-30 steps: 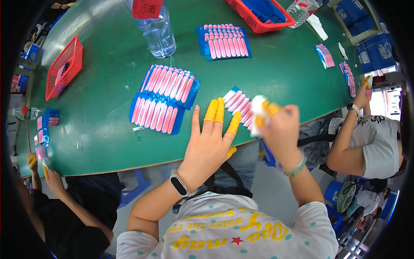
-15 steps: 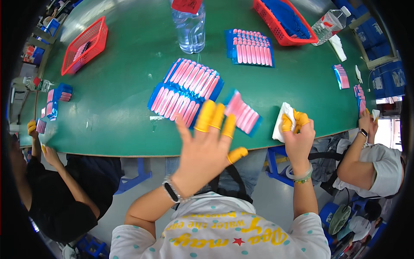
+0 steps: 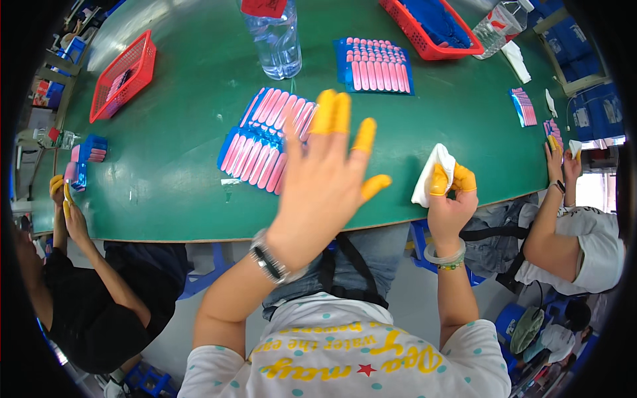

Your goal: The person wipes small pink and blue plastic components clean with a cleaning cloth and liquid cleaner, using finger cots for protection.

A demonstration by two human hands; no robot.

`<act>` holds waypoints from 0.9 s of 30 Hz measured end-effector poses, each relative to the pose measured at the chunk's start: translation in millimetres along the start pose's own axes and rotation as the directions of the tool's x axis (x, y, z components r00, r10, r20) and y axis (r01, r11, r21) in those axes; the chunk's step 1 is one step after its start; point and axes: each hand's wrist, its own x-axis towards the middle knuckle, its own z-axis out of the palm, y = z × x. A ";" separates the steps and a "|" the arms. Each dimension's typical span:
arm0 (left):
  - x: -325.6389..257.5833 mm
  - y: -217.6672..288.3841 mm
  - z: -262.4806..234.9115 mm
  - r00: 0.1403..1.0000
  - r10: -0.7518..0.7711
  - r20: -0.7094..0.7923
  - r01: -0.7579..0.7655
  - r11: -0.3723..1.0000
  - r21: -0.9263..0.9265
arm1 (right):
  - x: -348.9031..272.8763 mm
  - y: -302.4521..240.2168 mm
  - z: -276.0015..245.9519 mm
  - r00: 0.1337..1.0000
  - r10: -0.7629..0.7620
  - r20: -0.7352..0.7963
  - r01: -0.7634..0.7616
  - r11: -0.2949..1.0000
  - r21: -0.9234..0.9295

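My left hand (image 3: 320, 171) is spread over the right side of a stack of blue sheets with pink strips (image 3: 255, 159), its fingers apart and tipped with yellow finger cots. Whether its palm touches the sheets cannot be told, and part of the stack is hidden beneath it. In my right hand (image 3: 452, 211), also wearing yellow finger cots, a folded white wiping cloth (image 3: 428, 176) is pinched between thumb and fingers, just above the green table (image 3: 172, 199). Another group of pink-stripped blue sheets (image 3: 379, 74) lies farther back.
A water bottle (image 3: 275, 43) stands behind the stack. Red baskets sit at the far left (image 3: 123, 76) and far right (image 3: 458, 50), the latter with blue contents and a second bottle (image 3: 501, 30) beside it. Co-workers sit at both sides, handling similar pieces.
My left hand has moved slightly right and farther forward. The small pink-stripped sheet that lay to its right is no longer visible. My right hand still holds the cloth, now tilted more upright.
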 end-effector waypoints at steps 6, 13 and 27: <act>39.6 19.2 46.3 0.998 0.066 -0.004 -0.066 0.996 -0.068 | -6.4 -0.1 -2.2 0.992 -0.128 -0.015 0.127 0.991 -0.047; 30.4 18.7 45.5 0.998 0.059 -0.009 -0.060 0.997 -0.043 | -6.0 1.0 -2.9 0.983 -0.185 -0.007 0.184 0.978 -0.094; -38.3 26.8 3.9 0.956 0.217 0.197 -0.146 0.936 -0.320 | 46.8 -23.8 -5.3 0.967 -0.017 0.256 0.011 1.000 0.025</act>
